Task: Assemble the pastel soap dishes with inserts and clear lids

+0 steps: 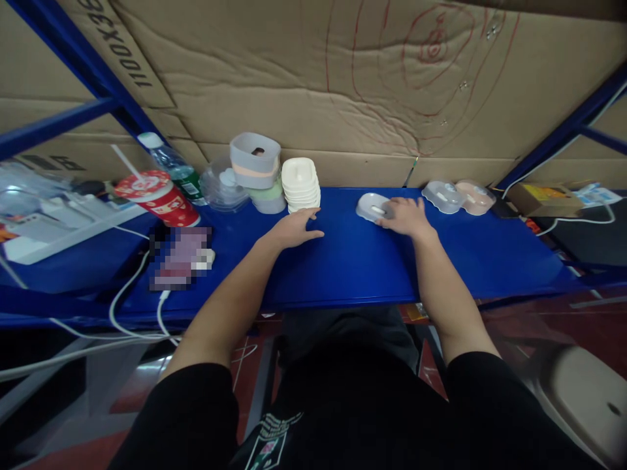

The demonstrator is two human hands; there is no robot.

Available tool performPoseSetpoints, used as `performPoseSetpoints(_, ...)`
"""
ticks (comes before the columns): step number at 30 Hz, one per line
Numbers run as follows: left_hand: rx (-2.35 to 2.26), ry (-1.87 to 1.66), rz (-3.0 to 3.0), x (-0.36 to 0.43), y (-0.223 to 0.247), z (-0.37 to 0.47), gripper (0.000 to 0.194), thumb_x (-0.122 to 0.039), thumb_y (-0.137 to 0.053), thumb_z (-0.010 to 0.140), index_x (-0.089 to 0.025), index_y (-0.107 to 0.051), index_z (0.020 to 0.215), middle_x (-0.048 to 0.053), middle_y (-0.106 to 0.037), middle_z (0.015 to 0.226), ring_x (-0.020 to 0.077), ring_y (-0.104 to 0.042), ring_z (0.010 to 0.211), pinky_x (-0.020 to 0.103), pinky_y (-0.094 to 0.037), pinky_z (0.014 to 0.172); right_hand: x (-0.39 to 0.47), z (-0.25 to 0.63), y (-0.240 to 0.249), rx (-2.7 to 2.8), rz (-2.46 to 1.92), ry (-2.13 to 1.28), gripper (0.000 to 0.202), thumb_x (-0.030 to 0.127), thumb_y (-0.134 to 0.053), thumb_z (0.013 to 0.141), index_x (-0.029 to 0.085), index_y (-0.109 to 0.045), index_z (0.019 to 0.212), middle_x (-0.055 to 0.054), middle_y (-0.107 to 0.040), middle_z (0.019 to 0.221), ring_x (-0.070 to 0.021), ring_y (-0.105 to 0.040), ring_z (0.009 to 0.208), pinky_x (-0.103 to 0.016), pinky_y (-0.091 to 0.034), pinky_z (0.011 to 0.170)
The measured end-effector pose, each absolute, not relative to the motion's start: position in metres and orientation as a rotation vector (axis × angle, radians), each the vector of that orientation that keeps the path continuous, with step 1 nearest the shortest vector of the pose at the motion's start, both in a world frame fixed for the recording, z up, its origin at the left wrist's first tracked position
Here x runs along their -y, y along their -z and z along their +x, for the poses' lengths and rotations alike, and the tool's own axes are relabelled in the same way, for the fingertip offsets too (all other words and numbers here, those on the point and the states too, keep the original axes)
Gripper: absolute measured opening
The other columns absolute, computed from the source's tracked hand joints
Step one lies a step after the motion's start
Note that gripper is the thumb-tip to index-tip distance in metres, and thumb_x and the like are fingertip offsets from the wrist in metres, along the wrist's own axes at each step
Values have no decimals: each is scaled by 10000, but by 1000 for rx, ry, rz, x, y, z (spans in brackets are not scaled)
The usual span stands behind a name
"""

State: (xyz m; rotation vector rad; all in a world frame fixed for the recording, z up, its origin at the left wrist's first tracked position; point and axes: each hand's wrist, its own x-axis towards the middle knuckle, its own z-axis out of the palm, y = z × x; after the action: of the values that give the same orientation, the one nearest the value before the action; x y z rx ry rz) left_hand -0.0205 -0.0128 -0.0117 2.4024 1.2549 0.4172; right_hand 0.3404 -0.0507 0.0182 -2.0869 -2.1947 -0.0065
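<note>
My left hand [294,230] is just in front of a stack of cream-coloured plastic trays [300,179], thumb and fingers apart. Its fingertips overlap the foot of the stack; whether they touch it I cannot tell. On the blue table [343,267] lies a grey oval plastic piece with a white slot in the middle [368,203]. My right hand [405,217] rests over the right end of this piece, fingers spread and thumb at its near edge. The hand hides that end.
Left of the stack stand translucent plastic containers [255,163]. Further left are a red paper cup [169,201], a bottle [179,173], a pixelated item [183,254] and white cables [117,297]. Grey [442,196] and pinkish plastic pieces [476,197] lie at the right. Cardboard [255,78] backs the table.
</note>
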Motion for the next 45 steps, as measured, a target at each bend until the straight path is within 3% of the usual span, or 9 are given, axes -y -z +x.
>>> performPoseSetpoints(5,-1247,-338,2418,17,4,-19,813,-535,-725,946,-134,-503,1618,179,-672,1475,320,-684,1267,433,-498,1120,49,364,-19,1860,-2264,177,777,669,-651,954,135,-622,1517,-251,-493,1668,-500,-406,1534,-768,-218,1249)
performPoseSetpoints(15,-1237,-403,2383,16,5,-22,754,-573,-739,924,-179,-590,1549,162,-712,1425,315,-695,1229,418,-515,1059,24,371,9,2023,-2044,-13,764,639,-630,946,147,-636,1530,-232,-533,1646,-517,-414,1541,-766,-278,1247)
performPoseSetpoints(20,-1238,-394,2384,14,6,-23,749,-558,-734,930,-182,-581,1559,156,-722,1405,294,-718,1147,397,-530,1009,19,383,14,1931,-2120,-64,862,713,-641,923,138,-600,1564,-237,-481,1688,-532,-326,1597,-752,-253,1267)
performPoseSetpoints(25,-1256,-459,2400,17,-3,-24,689,-500,-745,933,-141,-629,1509,160,-741,1369,289,-728,1093,410,-536,1019,22,377,11,1974,-2137,-33,804,619,-643,949,119,-585,1577,-242,-467,1698,-530,-336,1593,-749,-283,1255)
performPoseSetpoints(31,-1632,-1140,2221,13,-29,-54,324,-402,-654,992,-185,-772,1201,126,-783,1183,318,-714,1169,469,-519,1094,28,357,3,2183,-1739,-121,806,512,-709,907,105,-569,1589,-231,-601,1573,-437,-559,1446,-604,-441,1225)
performPoseSetpoints(33,-1887,-1531,1988,10,-36,-75,251,-319,-635,991,-197,-733,1187,140,-733,1255,328,-659,1281,507,-481,1164,31,348,0,2191,-1529,-202,790,510,-723,891,162,-581,1586,-187,-629,1542,-393,-637,1357,-567,-511,1167)
performPoseSetpoints(36,-2101,-1900,1638,3,-40,-104,348,-236,-693,933,-190,-641,1274,182,-592,1433,337,-548,1438,533,-410,1257,34,336,-1,2186,-1371,-211,775,536,-757,865,196,-625,1549,-164,-666,1497,-387,-652,1329,-576,-512,1155)
performPoseSetpoints(40,-2105,-1805,1474,-7,-33,-124,490,-280,-753,906,-192,-555,1346,216,-461,1540,397,-441,1541,608,-377,1280,36,324,1,2317,-1365,-218,758,574,-835,808,210,-705,1459,-162,-701,1471,-431,-608,1383,-634,-442,1199)
performPoseSetpoints(45,-2191,-1688,1512,-22,-19,-129,475,-183,-742,883,-193,-587,1332,167,-567,1483,352,-512,1475,545,-390,1282,44,304,1,2375,-1181,-436,766,656,-820,833,223,-706,1454,-142,-731,1432,-384,-661,1349,-592,-475,1191)
